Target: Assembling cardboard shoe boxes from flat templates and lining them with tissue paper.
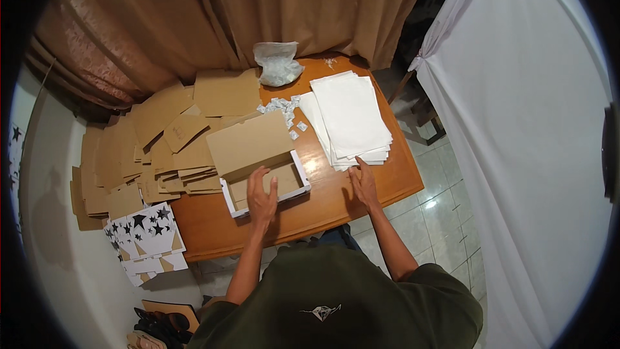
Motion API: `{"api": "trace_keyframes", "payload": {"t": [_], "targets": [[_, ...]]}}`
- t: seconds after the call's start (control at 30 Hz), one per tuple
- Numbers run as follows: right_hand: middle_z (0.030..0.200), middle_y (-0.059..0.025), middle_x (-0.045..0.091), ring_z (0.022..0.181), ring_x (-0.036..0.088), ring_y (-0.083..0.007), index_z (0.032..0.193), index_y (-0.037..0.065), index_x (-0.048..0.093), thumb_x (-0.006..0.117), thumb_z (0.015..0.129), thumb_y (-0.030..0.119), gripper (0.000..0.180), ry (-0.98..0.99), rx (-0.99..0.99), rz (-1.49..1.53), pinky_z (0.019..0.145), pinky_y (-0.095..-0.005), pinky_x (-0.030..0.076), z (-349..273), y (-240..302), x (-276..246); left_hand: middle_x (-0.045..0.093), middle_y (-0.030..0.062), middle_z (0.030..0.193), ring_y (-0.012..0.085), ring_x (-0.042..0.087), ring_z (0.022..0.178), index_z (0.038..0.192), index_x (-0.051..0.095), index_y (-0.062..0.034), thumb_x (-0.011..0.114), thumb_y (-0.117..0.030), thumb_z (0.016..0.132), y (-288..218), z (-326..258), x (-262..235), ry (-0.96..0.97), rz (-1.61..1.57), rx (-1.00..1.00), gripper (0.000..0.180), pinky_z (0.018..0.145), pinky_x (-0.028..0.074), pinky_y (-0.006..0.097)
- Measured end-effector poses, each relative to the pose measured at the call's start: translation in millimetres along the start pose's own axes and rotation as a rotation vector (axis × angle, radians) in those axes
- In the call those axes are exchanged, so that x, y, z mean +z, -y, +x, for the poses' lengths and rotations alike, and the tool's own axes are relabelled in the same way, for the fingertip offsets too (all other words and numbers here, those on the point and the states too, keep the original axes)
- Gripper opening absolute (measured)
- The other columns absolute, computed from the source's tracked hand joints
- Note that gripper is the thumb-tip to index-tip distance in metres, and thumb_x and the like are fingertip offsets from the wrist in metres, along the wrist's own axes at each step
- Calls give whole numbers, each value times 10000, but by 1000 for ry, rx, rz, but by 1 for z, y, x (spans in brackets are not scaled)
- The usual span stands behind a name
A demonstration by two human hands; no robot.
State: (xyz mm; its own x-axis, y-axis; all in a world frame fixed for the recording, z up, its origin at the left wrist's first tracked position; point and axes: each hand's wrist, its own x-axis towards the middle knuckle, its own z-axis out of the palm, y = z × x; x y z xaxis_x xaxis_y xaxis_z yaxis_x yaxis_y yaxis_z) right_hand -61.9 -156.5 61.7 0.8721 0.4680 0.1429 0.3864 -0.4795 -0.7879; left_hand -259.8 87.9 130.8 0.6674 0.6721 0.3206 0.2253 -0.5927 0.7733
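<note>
An open cardboard box (301,172), white outside and brown inside, stands on the table with its brown lid (248,142) raised at the far side. My left hand (261,200) is over the box's near wall, thumb and fingers apart, with nothing visible in it. To the right lies an uneven stack of white paper sheets (349,113). My right hand (364,186) is at the stack's near edge, fingers stretched out toward the sheets. Whether its fingertips press on the paper I cannot tell. Small white packets (279,105) are scattered between box and stack.
Piled flat brown cardboard pieces (129,148) cover the table's left side. White sheets with black stars (152,229) lie at its near left corner. A translucent plastic bag (279,64) stands at the back of the wooden table (290,224). A white cloth (516,123) hangs at right.
</note>
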Motion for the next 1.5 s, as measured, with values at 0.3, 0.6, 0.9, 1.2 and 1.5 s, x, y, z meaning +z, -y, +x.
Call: {"api": "trace_keyframes", "payload": {"t": [0.3, 0.6, 0.9, 1.2, 1.5], "targets": [[1340, -227, 573, 1195, 570, -361, 1411, 2, 516, 567, 1032, 369, 530, 16, 1, -39, 1029, -434, 454, 55, -60, -54, 633, 199, 1181, 386, 609, 1112, 1140, 635, -10, 660, -222, 951, -64, 42, 155, 260, -101, 97, 284, 959, 484, 449], [1350, -212, 576, 1264, 511, -387, 1353, 3, 550, 609, 997, 288, 460, 165, -38, -32, 1091, -450, 401, 137, -105, -85, 616, 173, 1212, 368, 582, 1161, 1218, 604, -28, 658, -246, 942, -71, 77, 276, 446, 87, -44, 356, 980, 490, 463], [1340, -171, 585, 1270, 488, -346, 1311, 42, 608, 649, 948, 246, 419, 289, -201, -210, 1101, -478, 337, 185, -144, -79, 513, 101, 1409, 282, 445, 1338, 1340, 580, -91, 844, -301, 758, -43, 66, 330, 594, 377, 67, 673, 1060, 342, 547], [1293, -157, 607, 1257, 492, -310, 1262, 48, 646, 640, 971, 305, 388, 371, -173, -218, 1070, -458, 304, 192, -139, -88, 658, 26, 1202, 246, 531, 1264, 1116, 696, -144, 719, -174, 880, -41, 57, 329, 426, 302, 146, 239, 1066, 298, 563], [983, -84, 558, 750, 573, -184, 1182, 35, 552, 438, 1055, 518, 513, 175, 632, 779, 687, -337, 520, 220, -161, -85, 637, -2, 1293, 208, 480, 1370, 1026, 729, -172, 659, -72, 908, -129, 111, 219, 290, 108, 40, 169, 1106, 198, 565]]}}
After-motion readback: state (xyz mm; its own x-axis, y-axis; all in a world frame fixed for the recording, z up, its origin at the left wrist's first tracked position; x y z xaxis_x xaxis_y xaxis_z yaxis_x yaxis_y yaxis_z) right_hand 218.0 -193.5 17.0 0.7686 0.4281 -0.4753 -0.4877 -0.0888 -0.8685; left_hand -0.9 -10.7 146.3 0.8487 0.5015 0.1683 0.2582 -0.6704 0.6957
